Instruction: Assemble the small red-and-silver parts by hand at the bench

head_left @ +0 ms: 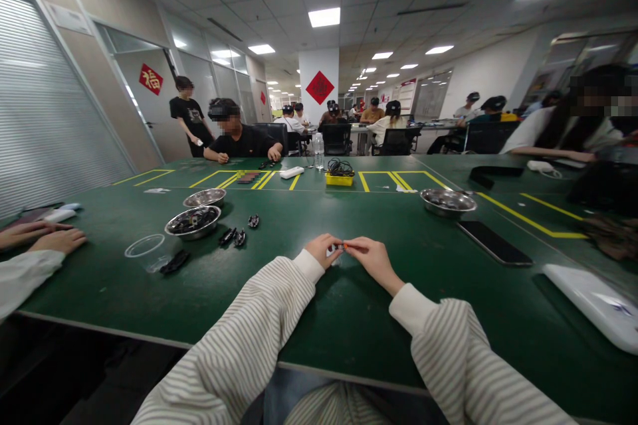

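Pinching a small orange piece point(343, 247) from both sides: left hand point(323, 250) with fingertips closed on its left end, right hand point(373, 257) with thumb and forefinger closed on its right end. Held exactly between the two sets of fingertips, low over the green table point(349, 325), well in from the near edge; too small to tell its shape or whether it touches the surface. Both striped sleeves resting across the near edge, wrists on the table. Straight ahead of the hands, bare green surface as far as the yellow tape lines point(523, 216). To the left and slightly beyond, a few black clips point(234, 237) scattered loose, then a steel bowl point(193, 221) with dark parts inside and a second steel bowl point(205, 197) just behind it, all well apart from the grip. Nearer the left edge, a clear plastic lid point(144, 246), and at the far left another person's hands point(50, 238) lying flat on the table. To the right, a dark phone point(493, 242) lying flat, a third steel bowl point(447, 200) beyond it, and a white device point(593, 305) close to the right-hand edge. Open table on both sides of the forearms, more on the left than on the right.
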The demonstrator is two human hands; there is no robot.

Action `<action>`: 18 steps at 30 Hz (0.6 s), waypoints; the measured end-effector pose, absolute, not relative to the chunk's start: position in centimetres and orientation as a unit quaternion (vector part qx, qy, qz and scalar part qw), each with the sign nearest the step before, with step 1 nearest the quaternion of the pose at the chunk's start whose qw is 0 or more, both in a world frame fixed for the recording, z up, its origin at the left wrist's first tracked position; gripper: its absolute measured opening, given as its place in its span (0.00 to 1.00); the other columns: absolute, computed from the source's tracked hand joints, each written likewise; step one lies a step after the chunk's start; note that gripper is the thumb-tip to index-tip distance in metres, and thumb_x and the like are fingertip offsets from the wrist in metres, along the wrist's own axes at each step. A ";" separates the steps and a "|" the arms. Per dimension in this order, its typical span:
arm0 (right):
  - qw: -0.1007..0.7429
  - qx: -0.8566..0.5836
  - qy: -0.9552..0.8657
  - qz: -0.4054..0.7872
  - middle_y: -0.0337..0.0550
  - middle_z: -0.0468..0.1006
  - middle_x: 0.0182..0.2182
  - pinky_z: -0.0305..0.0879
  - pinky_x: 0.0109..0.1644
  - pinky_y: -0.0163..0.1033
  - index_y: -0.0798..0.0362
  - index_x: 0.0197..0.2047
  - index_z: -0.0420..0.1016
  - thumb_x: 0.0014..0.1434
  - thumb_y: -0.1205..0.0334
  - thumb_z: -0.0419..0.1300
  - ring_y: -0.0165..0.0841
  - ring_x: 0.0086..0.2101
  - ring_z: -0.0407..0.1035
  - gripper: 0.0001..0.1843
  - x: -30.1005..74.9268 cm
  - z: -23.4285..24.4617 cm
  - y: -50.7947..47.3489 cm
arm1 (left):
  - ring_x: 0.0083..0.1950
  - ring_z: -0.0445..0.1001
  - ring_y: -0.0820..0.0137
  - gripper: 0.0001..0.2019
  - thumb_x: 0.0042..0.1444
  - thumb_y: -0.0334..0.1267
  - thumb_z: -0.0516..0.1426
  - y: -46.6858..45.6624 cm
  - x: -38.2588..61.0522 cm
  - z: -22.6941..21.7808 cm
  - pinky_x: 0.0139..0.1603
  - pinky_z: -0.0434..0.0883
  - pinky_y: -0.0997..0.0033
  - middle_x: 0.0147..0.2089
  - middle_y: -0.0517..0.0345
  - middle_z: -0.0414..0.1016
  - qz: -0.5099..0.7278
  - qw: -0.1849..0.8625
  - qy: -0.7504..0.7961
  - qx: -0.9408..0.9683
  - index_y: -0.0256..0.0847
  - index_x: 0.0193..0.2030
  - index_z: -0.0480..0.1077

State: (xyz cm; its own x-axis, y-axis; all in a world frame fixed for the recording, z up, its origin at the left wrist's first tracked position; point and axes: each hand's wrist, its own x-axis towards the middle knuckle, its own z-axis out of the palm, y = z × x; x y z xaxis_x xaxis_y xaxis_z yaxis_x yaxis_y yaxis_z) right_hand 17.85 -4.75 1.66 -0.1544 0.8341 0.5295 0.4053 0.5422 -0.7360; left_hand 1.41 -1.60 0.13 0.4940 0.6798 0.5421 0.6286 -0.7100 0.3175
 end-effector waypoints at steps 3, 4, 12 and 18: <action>0.496 -0.415 -0.733 0.212 0.44 0.76 0.32 0.64 0.39 0.37 0.52 0.33 0.75 0.47 0.63 0.56 0.33 0.33 0.69 0.09 17.8 1.8 -4.9 | 0.30 0.64 0.76 0.09 0.51 0.40 0.50 -1.7 1.4 0.2 0.36 0.64 0.76 0.27 0.60 0.64 0.348 0.023 0.368 0.862 0.39 0.36 0.67; 0.499 -0.415 -0.730 0.215 0.44 0.76 0.32 0.64 0.39 0.37 0.52 0.33 0.75 0.47 0.63 0.56 0.33 0.34 0.69 0.09 17.7 1.8 -4.9 | 0.31 0.64 0.76 0.10 0.51 0.40 0.50 -1.8 1.4 0.2 0.36 0.64 0.76 0.27 0.60 0.65 0.351 0.020 0.365 0.862 0.39 0.36 0.67; 0.502 -0.448 -0.691 0.264 0.44 0.77 0.27 0.66 0.35 0.38 0.55 0.29 0.75 0.44 0.61 0.58 0.34 0.29 0.70 0.09 17.7 1.1 -4.4 | 0.30 0.65 0.77 0.09 0.51 0.38 0.50 -1.8 1.4 0.3 0.35 0.65 0.76 0.29 0.59 0.67 0.363 0.030 0.358 0.860 0.39 0.37 0.66; 0.477 -0.437 -0.726 0.233 0.44 0.76 0.31 0.64 0.37 0.37 0.53 0.30 0.75 0.47 0.64 0.55 0.33 0.34 0.69 0.09 17.8 1.5 -4.6 | 0.29 0.66 0.78 0.11 0.51 0.36 0.50 -1.8 1.3 -0.1 0.34 0.66 0.79 0.34 0.57 0.68 0.371 0.025 0.348 0.861 0.39 0.41 0.66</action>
